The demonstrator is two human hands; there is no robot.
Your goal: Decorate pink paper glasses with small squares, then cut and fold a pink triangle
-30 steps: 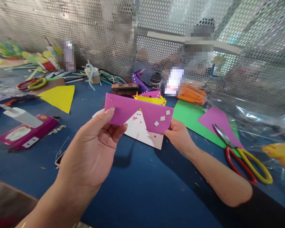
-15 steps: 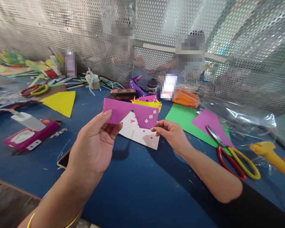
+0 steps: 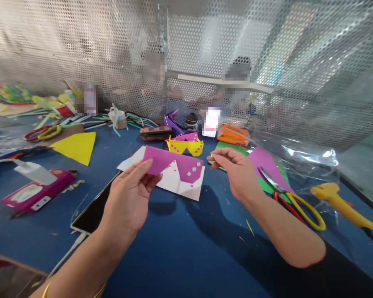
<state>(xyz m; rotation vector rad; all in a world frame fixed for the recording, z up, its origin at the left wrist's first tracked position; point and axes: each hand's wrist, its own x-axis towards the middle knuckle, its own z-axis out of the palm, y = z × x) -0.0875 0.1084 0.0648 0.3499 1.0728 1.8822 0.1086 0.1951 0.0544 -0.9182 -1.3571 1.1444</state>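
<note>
My left hand [image 3: 130, 198] pinches the left end of a purple foam cut-out [image 3: 174, 162] shaped like glasses, dotted with small white squares. It hangs just above a white paper sheet [image 3: 177, 184] lying on the blue table [image 3: 180, 252]. My right hand [image 3: 236, 171] is off the cut-out, to its right, thumb and forefinger pinched on a tiny pale bit that I cannot make out. Behind the cut-out lie yellow foam glasses [image 3: 185, 146].
Red-and-yellow scissors [image 3: 294, 198] lie on green and purple sheets [image 3: 265, 163] at right, beside a yellow cutter [image 3: 342, 200] on clear plastic. A phone [image 3: 91, 213] lies under my left wrist. A magenta pack [image 3: 34, 194], a yellow sheet [image 3: 76, 147] and craft clutter sit left, below a perforated metal screen [image 3: 118, 54].
My right hand let go of the cut-out's right end and moved right, fingers pinched. My left hand lowered the cut-out toward the white paper. The view tilted up.
</note>
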